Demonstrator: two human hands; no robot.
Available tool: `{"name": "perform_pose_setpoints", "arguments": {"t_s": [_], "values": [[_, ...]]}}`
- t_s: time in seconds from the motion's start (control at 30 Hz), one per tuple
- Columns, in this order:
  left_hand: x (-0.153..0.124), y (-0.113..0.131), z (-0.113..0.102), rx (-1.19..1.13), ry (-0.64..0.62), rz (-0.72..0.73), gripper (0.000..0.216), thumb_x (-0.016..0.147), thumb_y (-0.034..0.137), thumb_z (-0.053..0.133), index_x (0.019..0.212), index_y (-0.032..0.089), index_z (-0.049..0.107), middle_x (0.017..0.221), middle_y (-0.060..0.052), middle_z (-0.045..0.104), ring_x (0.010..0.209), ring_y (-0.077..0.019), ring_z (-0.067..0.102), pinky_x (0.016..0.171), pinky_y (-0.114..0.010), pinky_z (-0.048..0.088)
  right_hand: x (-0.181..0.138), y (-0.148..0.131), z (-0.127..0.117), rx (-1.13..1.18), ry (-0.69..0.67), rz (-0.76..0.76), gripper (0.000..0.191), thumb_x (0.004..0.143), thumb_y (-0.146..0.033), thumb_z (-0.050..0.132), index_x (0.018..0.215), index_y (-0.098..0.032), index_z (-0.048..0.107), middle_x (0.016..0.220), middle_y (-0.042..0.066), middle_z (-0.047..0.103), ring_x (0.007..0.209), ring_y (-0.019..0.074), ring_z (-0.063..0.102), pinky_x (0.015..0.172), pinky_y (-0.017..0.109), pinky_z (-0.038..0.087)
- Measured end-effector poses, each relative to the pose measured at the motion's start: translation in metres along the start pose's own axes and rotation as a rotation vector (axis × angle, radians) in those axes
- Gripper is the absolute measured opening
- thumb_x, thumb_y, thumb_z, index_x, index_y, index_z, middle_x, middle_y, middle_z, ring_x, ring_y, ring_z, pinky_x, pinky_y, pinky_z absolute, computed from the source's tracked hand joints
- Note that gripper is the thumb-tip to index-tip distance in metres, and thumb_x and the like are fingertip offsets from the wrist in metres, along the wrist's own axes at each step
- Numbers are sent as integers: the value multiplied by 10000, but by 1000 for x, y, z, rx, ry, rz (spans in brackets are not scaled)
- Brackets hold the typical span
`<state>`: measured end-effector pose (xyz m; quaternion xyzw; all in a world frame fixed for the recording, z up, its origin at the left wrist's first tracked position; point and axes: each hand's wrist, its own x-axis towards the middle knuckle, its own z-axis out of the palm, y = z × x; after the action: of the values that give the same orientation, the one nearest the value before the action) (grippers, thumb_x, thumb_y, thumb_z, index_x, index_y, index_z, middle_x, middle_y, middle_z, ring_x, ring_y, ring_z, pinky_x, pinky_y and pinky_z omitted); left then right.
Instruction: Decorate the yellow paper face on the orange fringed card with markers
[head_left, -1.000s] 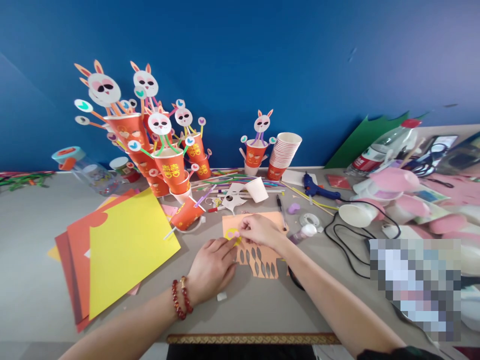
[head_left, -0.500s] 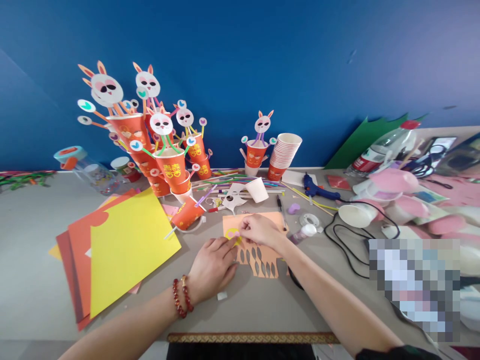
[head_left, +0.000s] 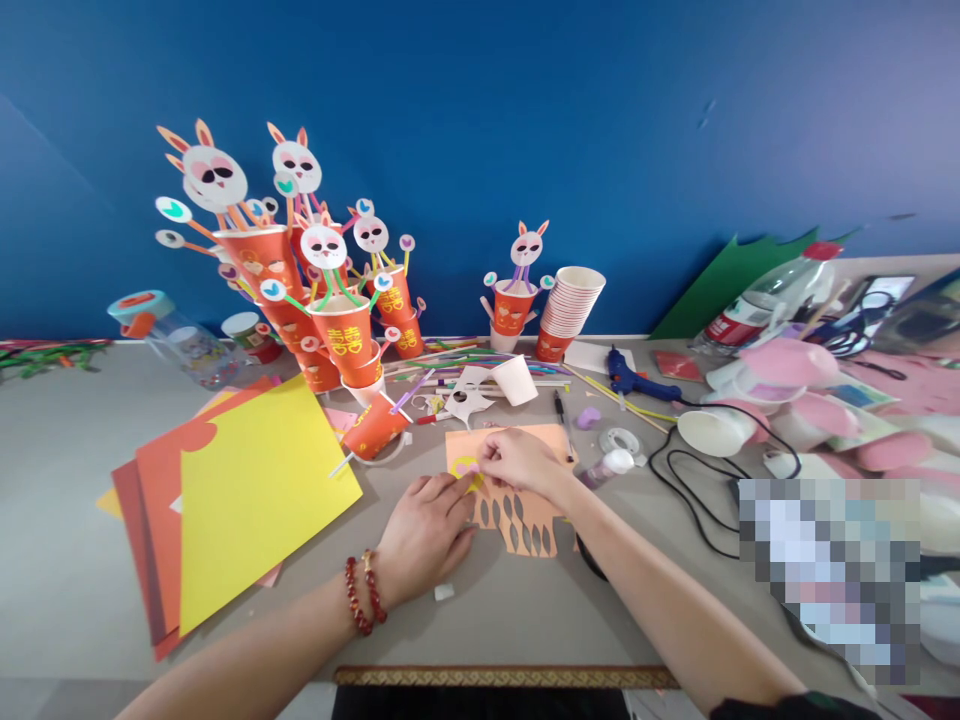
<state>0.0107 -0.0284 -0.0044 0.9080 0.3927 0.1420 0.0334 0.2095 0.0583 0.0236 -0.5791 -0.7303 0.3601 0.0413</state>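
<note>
A small yellow paper circle with pink paper pieces on it rests on the orange paper sheet, which has rows of leaf-shaped holes. My left hand lies flat, fingers stretched out, its fingertips pressing the circle's lower edge. From the other side, my right hand pinches at the circle's right edge, beside the pink pieces. Whatever sits between those fingertips is hidden. A black pen and a small glue bottle lie just right of the right hand, near a tape roll.
Red paper cups with rabbit faces stand at the back left; a cup stack stands behind. Coloured sheets lie left. A blue glue gun with a black cord and pink-white cups are at the right.
</note>
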Motion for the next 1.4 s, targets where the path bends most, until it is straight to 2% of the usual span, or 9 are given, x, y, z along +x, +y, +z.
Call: {"name": "perform_pose_setpoints", "arguments": {"t_s": [0.5,0.73,0.9,1.07,1.13,1.23,1.3,1.4], "values": [[3,0,-3,15,-55,-15,302,950,273,601,1229,162,634,1476,-82,583,1211,-298,554,972,-466,479,3,4,2,40,-2,3,115,789,-281,654,708,-201,643,577,-26,685,483,113,600,501,201,371],[3,2,-4,37,-76,-19,288,945,278,617,1208,162,636,1474,-96,580,1206,-300,556,961,-472,483,5,14,5,156,-32,-44,35,778,-209,644,808,-191,647,637,-29,692,480,104,604,485,181,417],[1,1,-2,34,-54,-11,297,955,271,604,1231,163,627,1473,-96,581,1223,-297,549,970,-464,475,5,20,4,253,-66,-96,129,786,-124,588,888,-187,634,643,-49,655,478,92,588,463,162,429],[1,1,-2,34,-37,-10,296,954,267,603,1232,167,625,1468,-95,584,1215,-293,555,972,-454,472,2,23,1,280,-86,-184,214,832,-118,551,999,-191,662,669,-46,663,478,96,592,496,179,458],[1,1,-2,35,-43,-13,298,949,268,609,1228,166,626,1467,-93,586,1207,-293,559,964,-454,474,-1,23,-1,217,-81,-266,270,849,-125,546,1060,-191,700,742,-17,714,526,109,631,562,202,490],[2,1,-4,30,-50,-11,315,942,282,624,1232,162,623,1466,-89,588,1202,-294,562,963,-454,476,-7,21,-8,61,-36,-414,337,875,-139,547,1146,-200,738,924,39,775,745,160,707,725,247,518],[2,1,-4,27,-55,-7,317,943,289,627,1233,162,621,1467,-87,588,1203,-292,562,964,-448,474,-12,16,-13,-19,-16,-491,349,903,-144,524,1165,-203,747,1026,59,781,882,188,710,794,265,508],[2,0,-4,26,-52,-7,317,957,307,617,1241,166,613,1474,-92,579,1223,-294,555,964,-450,472,-20,7,-17,-99,4,-548,348,940,-131,471,1129,-198,755,1117,72,774,977,206,698,850,290,496]]}}
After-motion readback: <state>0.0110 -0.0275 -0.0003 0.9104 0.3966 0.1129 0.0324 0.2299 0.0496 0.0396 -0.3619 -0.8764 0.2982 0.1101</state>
